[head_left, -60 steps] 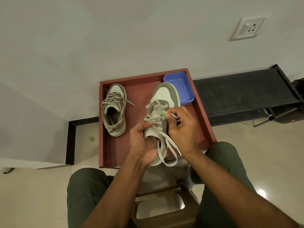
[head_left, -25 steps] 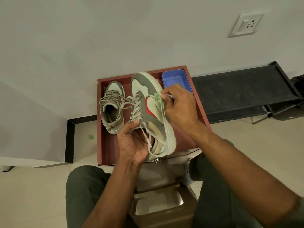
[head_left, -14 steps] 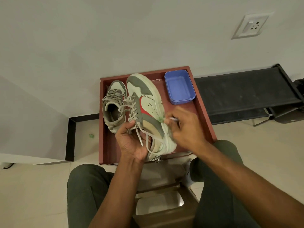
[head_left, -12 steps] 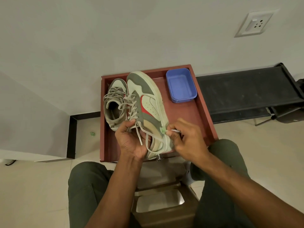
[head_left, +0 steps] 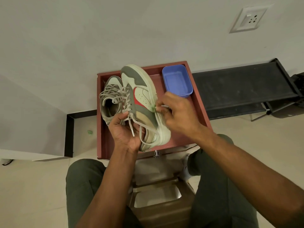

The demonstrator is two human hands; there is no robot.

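Note:
My left hand [head_left: 126,130] grips a grey, cream and red sneaker [head_left: 144,99] by its heel, tilted on its side above a red-brown tray [head_left: 199,102]. Loose laces hang over my left palm. My right hand [head_left: 179,112] pinches a small green-tipped brush [head_left: 154,108] with a white handle, its green tip touching the white sole edge at the sneaker's middle. The second sneaker [head_left: 111,97] lies upright in the tray's left half, partly hidden behind the held one.
A blue plastic tub [head_left: 177,80] sits in the tray's far right corner. A black metal rack [head_left: 243,86] stands to the right against the white wall. A brown stool [head_left: 161,203] is between my knees. A small green scrap [head_left: 89,132] lies on the floor at left.
The held sneaker was turned from upright onto its side. My right hand has slid the brush along the sole edge, toward the heel and then back to the middle.

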